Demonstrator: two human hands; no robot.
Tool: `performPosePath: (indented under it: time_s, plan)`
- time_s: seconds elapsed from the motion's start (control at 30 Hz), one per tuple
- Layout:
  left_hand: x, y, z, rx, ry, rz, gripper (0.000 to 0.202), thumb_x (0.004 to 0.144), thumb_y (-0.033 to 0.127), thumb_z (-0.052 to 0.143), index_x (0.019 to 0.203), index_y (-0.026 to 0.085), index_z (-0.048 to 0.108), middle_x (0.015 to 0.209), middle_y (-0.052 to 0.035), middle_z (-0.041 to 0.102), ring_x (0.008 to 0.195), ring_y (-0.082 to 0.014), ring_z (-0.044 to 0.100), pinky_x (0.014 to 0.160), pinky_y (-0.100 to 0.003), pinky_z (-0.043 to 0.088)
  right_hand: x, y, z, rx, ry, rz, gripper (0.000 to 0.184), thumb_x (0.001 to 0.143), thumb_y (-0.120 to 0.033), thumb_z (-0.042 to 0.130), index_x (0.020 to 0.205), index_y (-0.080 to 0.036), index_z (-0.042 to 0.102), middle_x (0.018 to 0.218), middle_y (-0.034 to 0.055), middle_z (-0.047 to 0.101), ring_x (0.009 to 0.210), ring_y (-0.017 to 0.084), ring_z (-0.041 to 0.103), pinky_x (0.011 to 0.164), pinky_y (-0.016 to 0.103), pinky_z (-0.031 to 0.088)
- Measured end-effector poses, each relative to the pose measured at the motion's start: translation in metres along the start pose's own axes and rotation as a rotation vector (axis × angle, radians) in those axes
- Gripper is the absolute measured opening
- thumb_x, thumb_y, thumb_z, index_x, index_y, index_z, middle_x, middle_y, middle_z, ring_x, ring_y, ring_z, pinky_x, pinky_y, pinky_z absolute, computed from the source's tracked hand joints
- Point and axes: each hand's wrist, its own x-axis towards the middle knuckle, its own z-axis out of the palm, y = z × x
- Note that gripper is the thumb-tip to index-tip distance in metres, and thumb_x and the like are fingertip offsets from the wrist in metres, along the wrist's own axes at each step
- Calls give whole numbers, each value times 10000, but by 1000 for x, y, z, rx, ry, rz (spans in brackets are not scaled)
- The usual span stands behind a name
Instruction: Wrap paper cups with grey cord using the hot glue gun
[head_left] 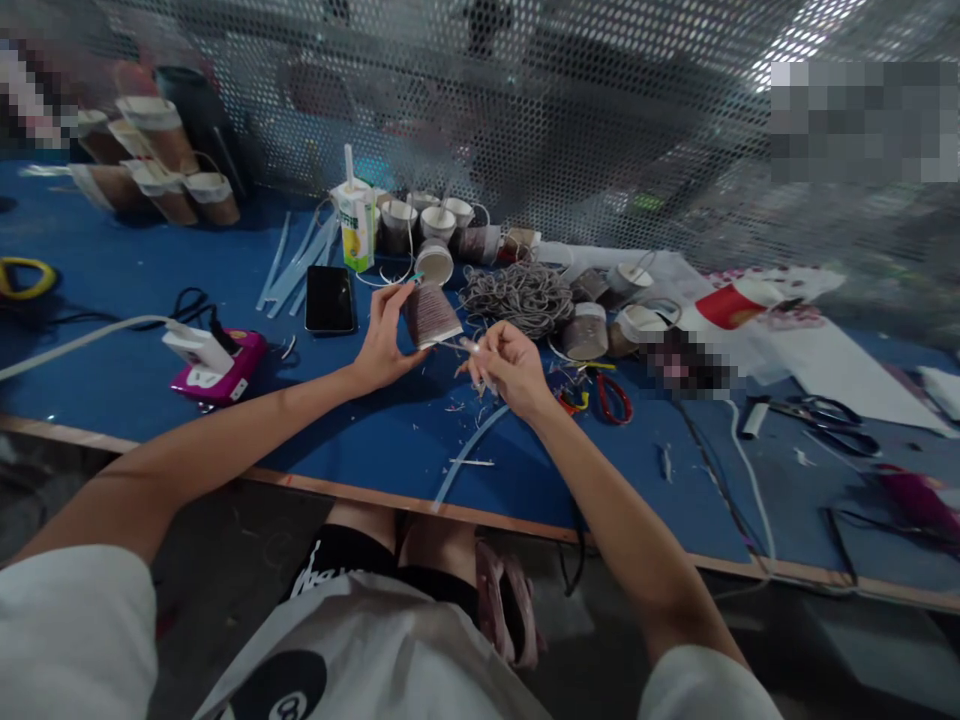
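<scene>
My left hand (386, 340) grips a small cup (433, 317) wrapped in brown cord, thumb below and fingers above, with the cup tipped on its side over the table. Close to its pale rim, my right hand (506, 365) has its thumb and fingers pinched on a thin cord (452, 345) that runs to the cup. The cord's far end is hidden in the fingers. A loose pile of grey-brown cord (517, 298) lies just behind my right hand. Beneath that hand a translucent glue stick (472, 455) rests on the blue table.
Several wrapped cups (437, 222) stand behind, beside a drink carton (356, 225). A phone (329, 299) and a purple power socket (221, 365) lie left. Red-handled pliers (614, 398), scissors (825, 412) and a white cable (750, 480) lie right. A perforated metal screen (570, 130) borders the back.
</scene>
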Motion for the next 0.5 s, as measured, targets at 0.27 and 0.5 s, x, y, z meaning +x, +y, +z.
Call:
performPosePath:
  time_s: [0.27,0.5]
  plan:
    - [-1,8,-7,-20,-119,22,847,834,524,683,1512,256,252,1359,-160,416,1314,-308,466,1078,-508,505,10,6,-11,63,203,-14,556,717,-496,793,773,-257,294,565,-131,471,434,67,485,564,263,504]
    - [-1,13,-9,-80,-165,7,830,846,539,667,1507,244,260,1368,-161,425,1327,-292,476,1042,-456,549,11,18,-15,-237,289,90,447,728,-458,722,780,-264,323,639,-69,517,579,137,541,641,316,482]
